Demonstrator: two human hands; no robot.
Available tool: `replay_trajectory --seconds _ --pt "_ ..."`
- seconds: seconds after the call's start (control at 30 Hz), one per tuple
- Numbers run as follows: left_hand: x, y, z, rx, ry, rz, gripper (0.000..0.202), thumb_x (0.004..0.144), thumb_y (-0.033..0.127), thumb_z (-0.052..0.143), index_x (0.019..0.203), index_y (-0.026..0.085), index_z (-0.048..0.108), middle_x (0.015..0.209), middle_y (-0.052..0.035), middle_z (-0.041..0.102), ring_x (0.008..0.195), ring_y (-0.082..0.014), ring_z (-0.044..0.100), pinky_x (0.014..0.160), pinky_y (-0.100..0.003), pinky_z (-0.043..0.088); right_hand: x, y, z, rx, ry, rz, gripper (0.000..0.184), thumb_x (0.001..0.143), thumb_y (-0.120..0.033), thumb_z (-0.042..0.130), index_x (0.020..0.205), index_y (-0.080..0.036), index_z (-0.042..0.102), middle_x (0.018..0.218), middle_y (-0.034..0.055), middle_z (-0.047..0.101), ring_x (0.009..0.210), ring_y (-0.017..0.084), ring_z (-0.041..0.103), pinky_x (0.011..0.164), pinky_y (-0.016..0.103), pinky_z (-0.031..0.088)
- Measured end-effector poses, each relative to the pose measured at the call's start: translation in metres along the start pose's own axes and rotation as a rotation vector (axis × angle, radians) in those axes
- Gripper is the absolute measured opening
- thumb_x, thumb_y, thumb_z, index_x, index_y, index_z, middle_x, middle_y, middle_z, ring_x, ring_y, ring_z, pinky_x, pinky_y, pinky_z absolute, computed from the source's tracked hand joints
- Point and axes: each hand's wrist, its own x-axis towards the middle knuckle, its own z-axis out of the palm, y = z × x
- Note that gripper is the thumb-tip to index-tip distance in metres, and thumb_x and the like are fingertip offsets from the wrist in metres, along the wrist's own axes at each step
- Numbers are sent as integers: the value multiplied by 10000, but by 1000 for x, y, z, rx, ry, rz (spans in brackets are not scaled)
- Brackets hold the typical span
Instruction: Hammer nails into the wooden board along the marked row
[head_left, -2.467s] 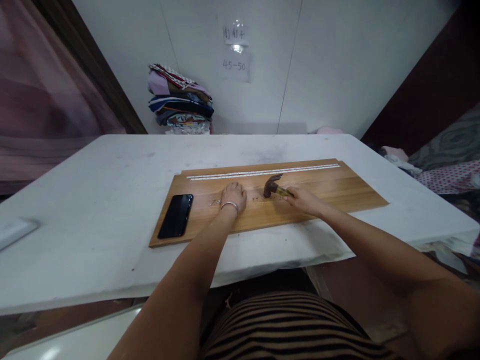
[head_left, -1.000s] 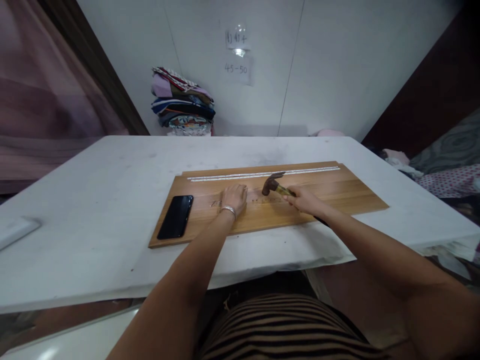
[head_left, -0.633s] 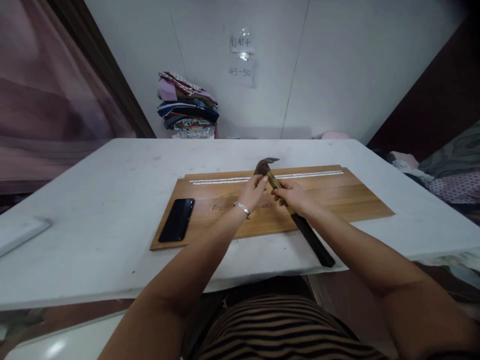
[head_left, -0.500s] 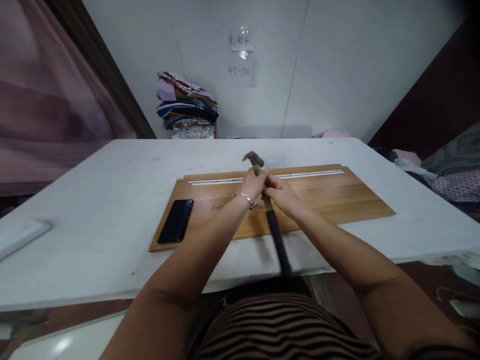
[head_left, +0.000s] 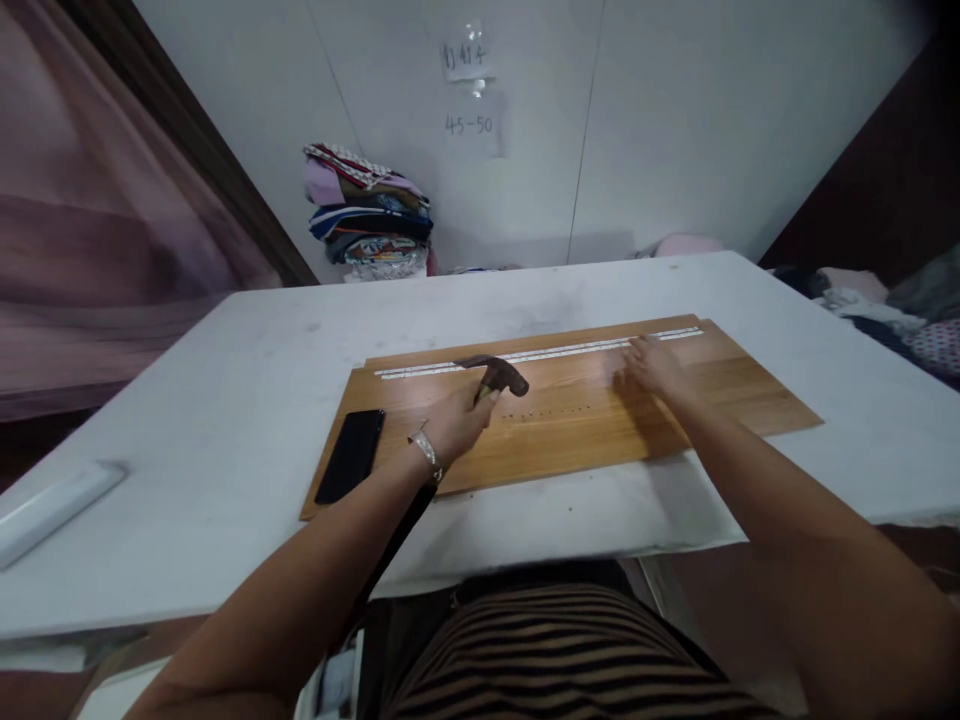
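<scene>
My left hand (head_left: 457, 425), with a silvery bracelet at the wrist, is closed round the handle of a claw hammer (head_left: 499, 375), close under its metal head. The hammer's black grip runs back beneath the forearm. My right hand (head_left: 651, 368) hovers over the right part of the wooden board (head_left: 720, 385), near two white measuring strips (head_left: 555, 351). Its fingers look apart and slightly blurred, with nothing visible in them. Small dark nail-like points (head_left: 546, 414) stand in a row on the board between my hands.
A black phone (head_left: 350, 456) lies on the board's left end. The white table (head_left: 187, 400) bears the board and a white object (head_left: 60, 510) at its left edge. Folded cloths (head_left: 367, 210) are stacked by the wall, and a pink curtain (head_left: 112, 200) hangs at left.
My hands were together at the hammer's neck. The left has moved left and toward me with the hammer, now slanted the other way; the right has left it and moved right.
</scene>
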Motion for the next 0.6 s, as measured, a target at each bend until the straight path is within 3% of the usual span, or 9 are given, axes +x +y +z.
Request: replay_trajectory --seconds 0.17,0.37,0.6 --pt "2 -11 10 258 2 93 240 981 373 483 878 202 617 702 -22 666 662 -188 640 649 -298 486 -9 30 28 -191 -33 181 580 1058 -446 270 1430 -125 579 1570 234 491 1443 377 406 1157 609 313" --pt "12 -14 22 411 -23 173 248 964 306 501 1057 185 697 1005 -116 762 948 -270 711 879 -391 543 -12 34 36 -216 -39 155 628 1058 -507 229 1434 -139 571 1560 229 498 1448 367 399 1148 576 315" --pt "14 -16 28 430 -43 173 243 973 327 504 1028 203 706 1030 -92 762 947 -248 716 913 -383 552 -11 35 36 -170 0 152 573 1051 -495 271 1358 -161 621 1506 217 548 1408 360 435 1118 571 335"
